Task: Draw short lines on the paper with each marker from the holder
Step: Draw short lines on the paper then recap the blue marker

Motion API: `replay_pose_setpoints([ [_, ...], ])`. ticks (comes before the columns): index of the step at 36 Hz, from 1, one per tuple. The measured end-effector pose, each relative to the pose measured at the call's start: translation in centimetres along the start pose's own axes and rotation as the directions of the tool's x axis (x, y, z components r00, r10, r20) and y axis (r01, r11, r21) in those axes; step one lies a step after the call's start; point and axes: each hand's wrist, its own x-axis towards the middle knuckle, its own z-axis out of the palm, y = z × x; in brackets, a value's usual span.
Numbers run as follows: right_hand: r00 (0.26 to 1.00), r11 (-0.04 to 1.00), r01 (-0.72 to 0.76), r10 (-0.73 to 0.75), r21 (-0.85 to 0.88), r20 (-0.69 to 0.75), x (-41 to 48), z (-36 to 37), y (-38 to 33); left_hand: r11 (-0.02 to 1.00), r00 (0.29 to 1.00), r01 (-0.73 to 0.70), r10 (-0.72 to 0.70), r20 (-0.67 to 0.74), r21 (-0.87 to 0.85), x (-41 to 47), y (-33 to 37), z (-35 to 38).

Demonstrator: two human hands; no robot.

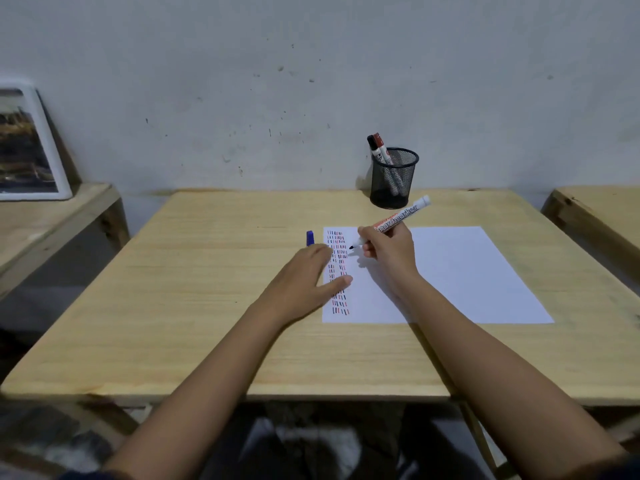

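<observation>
A white sheet of paper (467, 271) lies on the wooden table (207, 271), its left strip filled with several rows of short red, blue and black lines (337, 271). My right hand (391, 251) grips an uncapped whiteboard marker (398, 218), tip down just right of the lines, touching or just above the paper. My left hand (308, 282) rests flat on the paper's left edge, fingers apart. A blue marker cap (310, 238) stands on the table just beyond its fingertips. A black mesh holder (393, 178) at the back holds a black marker (374, 147) and a red marker (381, 143).
A grey wall rises right behind the table. A second wooden table (52, 220) at the left carries a framed picture (27, 147) leaning on the wall. Another table's corner (595, 209) shows at the right.
</observation>
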Motion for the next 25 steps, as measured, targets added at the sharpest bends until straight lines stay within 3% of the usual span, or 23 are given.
replay_pose_setpoints([
  [7,0.997,0.989,0.061,-0.053,-0.133,0.061,-1.0,0.7,-0.4,0.992,0.997,0.047,-0.053,0.049,0.120,-0.4,0.2,0.5],
  [25,0.990,0.944,0.111,-0.077,-0.311,0.120,0.0,0.8,0.5,0.987,0.994,0.079,-0.089,0.064,0.143,-0.4,0.2,0.7],
])
